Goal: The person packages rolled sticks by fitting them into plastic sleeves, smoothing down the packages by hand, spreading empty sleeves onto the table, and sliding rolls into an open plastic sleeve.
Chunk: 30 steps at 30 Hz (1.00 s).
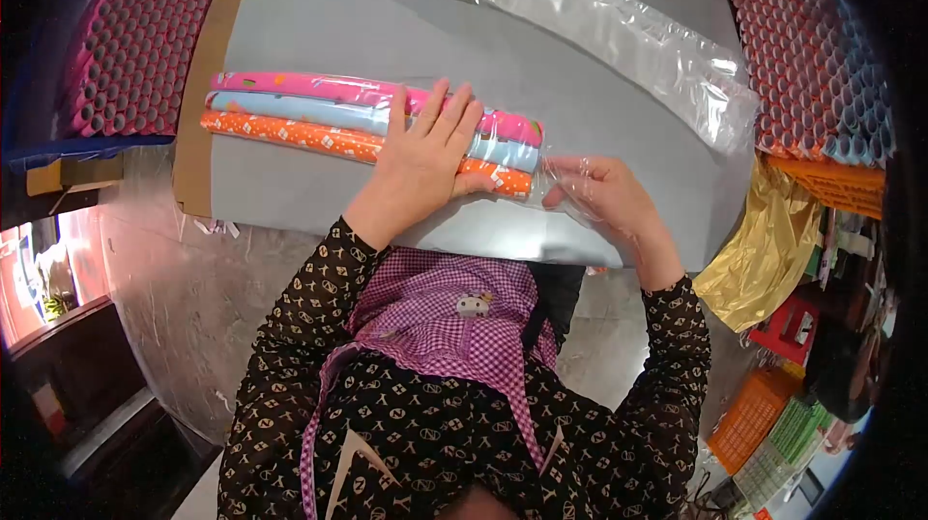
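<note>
Three patterned rolls lie side by side on the grey table point(319, 8) inside a clear plastic bag: a pink roll point(329, 85), a light blue roll point(319, 112) and an orange roll with white marks point(290, 133). My left hand point(422, 158) rests flat across the rolls, fingers spread, pressing on the plastic. At the rolls' right end, my right hand point(601, 191) pinches the loose end of the clear plastic bag point(551, 177) between thumb and fingers. The rolls' inner ends are covered by the film.
Clear plastic bags point(599, 22) lie across the table's far right. Stacks of pink tubes stand at left point(145, 37) and right point(793, 46). Gold film point(768, 240) hangs at the right edge, above an orange crate point(752, 414) and a red stool point(785, 327).
</note>
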Available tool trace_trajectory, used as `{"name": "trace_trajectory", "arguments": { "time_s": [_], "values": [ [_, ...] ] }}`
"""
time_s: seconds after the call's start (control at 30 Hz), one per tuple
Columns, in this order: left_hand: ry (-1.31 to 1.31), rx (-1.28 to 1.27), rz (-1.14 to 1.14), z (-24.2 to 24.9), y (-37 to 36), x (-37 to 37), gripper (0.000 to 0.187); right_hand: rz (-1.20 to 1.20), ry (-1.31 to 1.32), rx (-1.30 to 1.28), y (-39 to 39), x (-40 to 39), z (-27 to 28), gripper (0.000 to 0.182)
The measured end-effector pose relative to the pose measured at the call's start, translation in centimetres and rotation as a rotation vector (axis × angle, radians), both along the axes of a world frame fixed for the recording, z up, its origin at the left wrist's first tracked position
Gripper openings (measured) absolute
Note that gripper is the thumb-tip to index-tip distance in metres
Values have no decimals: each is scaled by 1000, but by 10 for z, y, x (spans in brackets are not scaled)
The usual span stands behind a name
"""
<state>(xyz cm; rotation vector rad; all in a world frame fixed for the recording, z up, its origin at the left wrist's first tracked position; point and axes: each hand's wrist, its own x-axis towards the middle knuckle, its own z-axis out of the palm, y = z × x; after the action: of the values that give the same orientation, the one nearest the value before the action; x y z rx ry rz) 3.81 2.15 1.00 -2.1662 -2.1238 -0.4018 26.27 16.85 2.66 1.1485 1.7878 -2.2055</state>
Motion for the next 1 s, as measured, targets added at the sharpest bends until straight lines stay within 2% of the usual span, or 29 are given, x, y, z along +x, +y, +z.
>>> {"name": "trace_trajectory", "arguments": {
  "time_s": [0.07,0.13,0.2,0.37,0.53,0.6,0.7,0.93,1.0],
  "values": [
    [3,21,1,-3,1,0,84,31,-32,6,-1,-4,1,33],
    [25,39,29,-5,0,-1,83,35,-30,251,-7,-9,-3,31],
    [-23,55,7,-5,-1,0,81,8,11,274,-15,-18,1,31],
    [-44,58,25,-2,-4,0,81,60,-234,235,-1,-21,-2,27],
    [-87,132,-5,-9,-3,-1,81,-24,-177,115,-6,-25,-1,19],
    [-92,123,13,-9,-3,-1,81,-101,-117,-79,-5,-22,-6,17],
    [-105,100,-9,-7,-4,-2,83,-136,-86,-145,-7,-21,-8,15],
    [-93,83,15,-10,-6,-1,83,-149,-60,-204,-9,-24,-10,16],
    [-94,101,2,-12,-6,-2,83,-210,-132,-139,-14,-27,-6,15]
  ]
}}
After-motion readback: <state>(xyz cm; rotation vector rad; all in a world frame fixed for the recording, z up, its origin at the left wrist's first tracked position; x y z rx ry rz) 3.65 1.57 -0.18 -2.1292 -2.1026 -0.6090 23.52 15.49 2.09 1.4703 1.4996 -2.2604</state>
